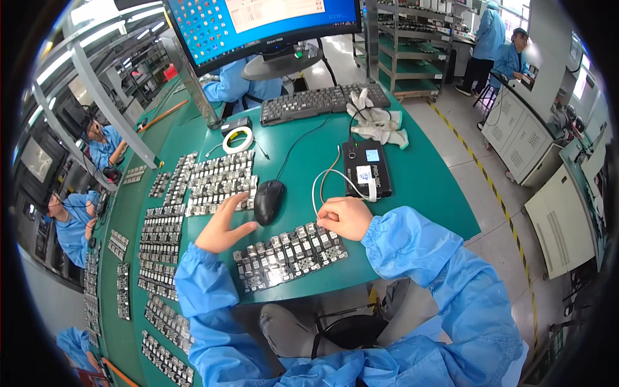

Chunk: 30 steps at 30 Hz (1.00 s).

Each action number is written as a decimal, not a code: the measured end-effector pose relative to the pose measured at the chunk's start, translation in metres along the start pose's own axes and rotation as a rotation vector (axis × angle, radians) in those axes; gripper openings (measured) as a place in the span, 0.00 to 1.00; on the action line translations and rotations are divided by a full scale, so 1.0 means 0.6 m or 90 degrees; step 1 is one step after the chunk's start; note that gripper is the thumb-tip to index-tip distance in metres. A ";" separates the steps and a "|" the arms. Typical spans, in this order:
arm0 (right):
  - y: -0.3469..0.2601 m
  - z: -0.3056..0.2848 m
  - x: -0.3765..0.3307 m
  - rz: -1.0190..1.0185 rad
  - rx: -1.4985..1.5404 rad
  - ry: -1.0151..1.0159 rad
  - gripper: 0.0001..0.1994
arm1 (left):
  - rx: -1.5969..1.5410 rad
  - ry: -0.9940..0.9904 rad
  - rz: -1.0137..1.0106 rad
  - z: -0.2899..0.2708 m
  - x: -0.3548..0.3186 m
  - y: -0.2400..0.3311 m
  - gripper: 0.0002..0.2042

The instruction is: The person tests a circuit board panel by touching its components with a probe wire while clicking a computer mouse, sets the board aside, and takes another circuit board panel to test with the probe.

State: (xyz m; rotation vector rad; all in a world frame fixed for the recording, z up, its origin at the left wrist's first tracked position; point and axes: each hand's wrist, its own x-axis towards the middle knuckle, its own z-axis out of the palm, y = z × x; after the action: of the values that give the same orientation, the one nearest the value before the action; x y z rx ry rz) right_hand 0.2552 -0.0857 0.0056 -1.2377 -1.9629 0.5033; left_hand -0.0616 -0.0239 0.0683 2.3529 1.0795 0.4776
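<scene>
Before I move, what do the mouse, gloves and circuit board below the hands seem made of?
Mouse: probably smooth black plastic, given its sheen.
Gloves: likely whitish, matte fabric, given the limp folds.
Circuit board: shiny, silvery parts, likely metal, judging by glints; base material unclear.

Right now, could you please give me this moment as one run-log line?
Right hand: pinching white cable at circuit-board panel | Left hand: open, near mouse | Black box: screen lit

Green tabletop (pixel 429 177): circuit-board panels (pixel 290 257), mouse (pixel 269 201), keyboard (pixel 303 105), gloves (pixel 380 124).
</scene>
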 end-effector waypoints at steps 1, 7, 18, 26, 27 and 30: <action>0.000 0.004 0.002 -0.010 -0.007 0.001 0.06 | -0.012 -0.008 -0.008 -0.008 -0.020 -0.009 0.35; -0.010 0.007 0.006 0.048 -0.018 -0.056 0.07 | -0.148 0.005 -0.072 0.032 -0.132 -0.045 0.38; -0.004 0.009 -0.004 0.040 -0.017 -0.046 0.08 | -0.170 0.106 -0.033 0.089 -0.166 0.001 0.34; -0.006 0.011 -0.005 0.020 -0.028 -0.038 0.09 | 0.009 0.083 -0.015 0.115 -0.150 0.020 0.36; -0.006 0.010 -0.005 0.017 -0.032 -0.034 0.09 | 0.035 0.085 -0.019 0.116 -0.145 0.030 0.36; -0.006 0.006 -0.006 0.009 -0.042 -0.056 0.09 | 0.004 0.113 -0.027 0.123 -0.140 0.031 0.36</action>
State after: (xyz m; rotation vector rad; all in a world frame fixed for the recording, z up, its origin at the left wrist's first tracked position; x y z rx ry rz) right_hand 0.2509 -0.0902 0.0044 -1.2907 -2.0612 0.5119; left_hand -0.0654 -0.1212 0.0103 2.3226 1.2096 0.6777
